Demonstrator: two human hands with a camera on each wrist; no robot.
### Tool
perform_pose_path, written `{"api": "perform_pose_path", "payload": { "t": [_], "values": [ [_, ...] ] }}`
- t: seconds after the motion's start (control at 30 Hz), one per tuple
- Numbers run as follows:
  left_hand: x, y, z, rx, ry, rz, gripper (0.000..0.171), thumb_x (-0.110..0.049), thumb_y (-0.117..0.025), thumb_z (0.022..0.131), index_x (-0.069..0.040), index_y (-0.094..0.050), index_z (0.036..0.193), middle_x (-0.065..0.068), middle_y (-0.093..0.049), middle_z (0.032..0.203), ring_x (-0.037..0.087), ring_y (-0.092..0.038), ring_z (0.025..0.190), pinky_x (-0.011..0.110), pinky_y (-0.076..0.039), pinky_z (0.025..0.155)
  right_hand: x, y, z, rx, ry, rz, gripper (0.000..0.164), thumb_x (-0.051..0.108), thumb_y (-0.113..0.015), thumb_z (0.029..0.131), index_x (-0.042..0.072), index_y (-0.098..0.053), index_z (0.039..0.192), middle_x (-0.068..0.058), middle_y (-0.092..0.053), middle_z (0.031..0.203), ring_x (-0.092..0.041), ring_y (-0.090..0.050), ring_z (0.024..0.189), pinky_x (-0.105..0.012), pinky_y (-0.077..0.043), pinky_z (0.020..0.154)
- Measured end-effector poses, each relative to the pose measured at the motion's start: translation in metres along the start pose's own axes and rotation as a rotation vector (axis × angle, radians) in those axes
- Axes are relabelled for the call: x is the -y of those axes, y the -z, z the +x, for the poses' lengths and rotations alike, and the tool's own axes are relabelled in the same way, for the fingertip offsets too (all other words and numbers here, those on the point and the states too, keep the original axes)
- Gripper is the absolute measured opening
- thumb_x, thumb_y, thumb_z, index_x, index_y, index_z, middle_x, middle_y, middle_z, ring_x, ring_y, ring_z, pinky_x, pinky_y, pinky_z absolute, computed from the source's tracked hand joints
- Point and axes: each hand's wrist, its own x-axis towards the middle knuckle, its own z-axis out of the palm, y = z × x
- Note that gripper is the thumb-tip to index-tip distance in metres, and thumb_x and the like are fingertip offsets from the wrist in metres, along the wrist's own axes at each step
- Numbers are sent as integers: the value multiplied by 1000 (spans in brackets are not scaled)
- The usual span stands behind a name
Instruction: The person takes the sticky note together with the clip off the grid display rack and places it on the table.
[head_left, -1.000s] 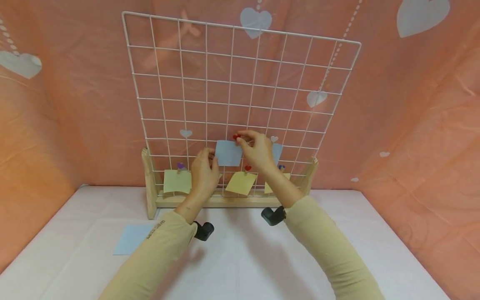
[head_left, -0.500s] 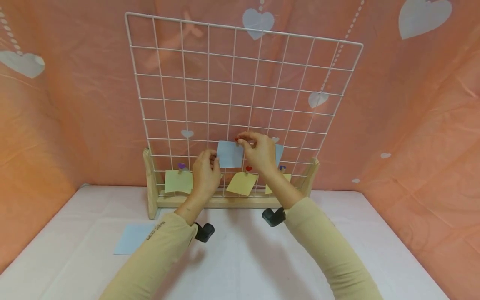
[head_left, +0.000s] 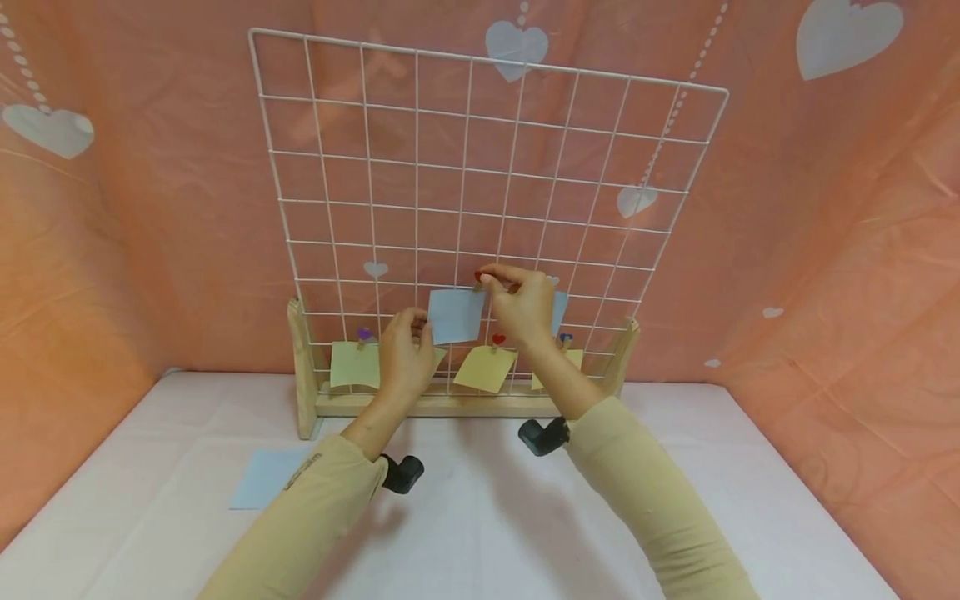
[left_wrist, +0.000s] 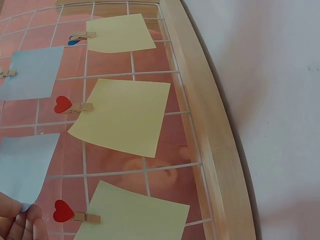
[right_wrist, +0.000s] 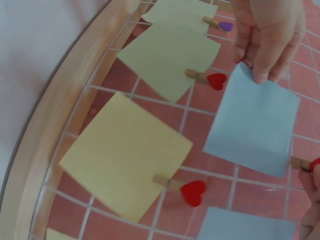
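A blue sticky note (head_left: 454, 317) is held against the white wire grid (head_left: 465, 208). My left hand (head_left: 406, 350) pinches its left edge between thumb and fingers, plainly seen in the right wrist view. At the note's upper right corner, my right hand (head_left: 521, 307) pinches a small wooden clothespin (right_wrist: 299, 163) with a red heart. The clip's tip meets the note's edge; whether it bites the paper or wire I cannot tell. Below hang a yellow note (left_wrist: 125, 117) and a pale green note (head_left: 355, 364), each on a heart clothespin. Another blue note (left_wrist: 36, 74) is partly behind my right hand.
The grid stands in a wooden base (head_left: 450, 406) on a white-covered table (head_left: 465, 517). A blue sheet (head_left: 262, 479) lies on the table at the left, partly under my left sleeve. Another yellow note (left_wrist: 120, 34) hangs at the grid's right. Pink curtain (head_left: 787, 250) surrounds the table.
The blue note and my left hand have shifted slightly left and down. The red heart clothespin in my right hand is now a little away from the note's top edge.
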Motion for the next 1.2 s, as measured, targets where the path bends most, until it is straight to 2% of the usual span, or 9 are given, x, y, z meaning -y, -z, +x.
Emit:
{"api": "perform_pose_path", "payload": {
  "t": [0.13, 0.33, 0.37, 0.53, 0.6, 0.77, 0.93, 1.13, 1.2],
  "values": [
    [-1, 3, -3, 1, 3, -10, 13, 5, -54, 91, 11, -60, 100, 25, -61, 94, 36, -60, 87, 42, -53, 81, 3, 2, 1, -39, 1, 39, 15, 16, -71, 87, 5, -77, 96, -12, -74, 95, -4, -27, 40, -19, -22, 40],
    [-3, 8, -8, 11, 6, -21, 14, 5, -54, 92, 12, -60, 102, 25, -62, 95, 36, -61, 87, 43, -54, 80, -2, 7, -4, -13, -25, 77, 16, 14, -68, 88, 4, -75, 99, -14, -73, 98, -1, -41, 44, -18, -28, 42],
    [-3, 9, -9, 13, 11, -23, 14, 4, -54, 92, 12, -60, 102, 25, -62, 95, 36, -61, 87, 43, -53, 81, -4, 7, -6, -10, -34, 89, 17, 13, -68, 89, 4, -75, 100, -14, -73, 98, -1, -42, 45, -16, -30, 47],
    [0, 15, -16, 23, 57, -33, 14, 3, -54, 92, 11, -60, 101, 25, -62, 95, 36, -60, 89, 44, -52, 83, -10, 12, -14, 32, -90, 122, 18, 16, -68, 89, 5, -74, 102, -14, -72, 99, -6, -33, 39, -18, -26, 44],
    [1, 17, -18, 26, 63, -26, 14, 3, -54, 92, 11, -60, 101, 25, -62, 95, 36, -60, 89, 44, -52, 83, -13, 13, -18, 45, -107, 129, 19, 17, -68, 89, 5, -74, 102, -14, -72, 100, -4, -35, 40, -19, -25, 40],
    [6, 22, -25, 32, 61, -8, 13, 4, -54, 91, 12, -60, 100, 25, -62, 95, 35, -60, 87, 44, -52, 82, -23, 18, -29, 55, -119, 150, 18, 16, -67, 90, 4, -74, 101, -15, -72, 98, -3, -35, 40, -18, -26, 40],
    [12, 27, -30, 54, 97, 7, 14, 3, -53, 92, 12, -59, 102, 25, -61, 97, 35, -61, 90, 44, -52, 84, -34, 22, -36, 40, -134, 146, 17, 15, -68, 88, 3, -75, 98, -16, -72, 96, -2, -35, 43, -17, -28, 41],
    [20, 31, -35, 48, 94, 32, 13, 4, -53, 92, 11, -60, 101, 24, -62, 96, 34, -61, 89, 43, -53, 82, -42, 27, -42, 56, -176, 138, 18, 14, -68, 88, 1, -74, 99, -17, -72, 95, -2, -35, 38, -17, -29, 41],
    [21, 32, -36, 46, 90, 35, 14, 4, -53, 91, 11, -60, 101, 24, -62, 96, 34, -61, 89, 43, -53, 81, -44, 29, -44, 54, -178, 134, 17, 14, -69, 88, 2, -74, 98, -17, -72, 94, -6, -45, 42, -16, -34, 42]
  ]
}}
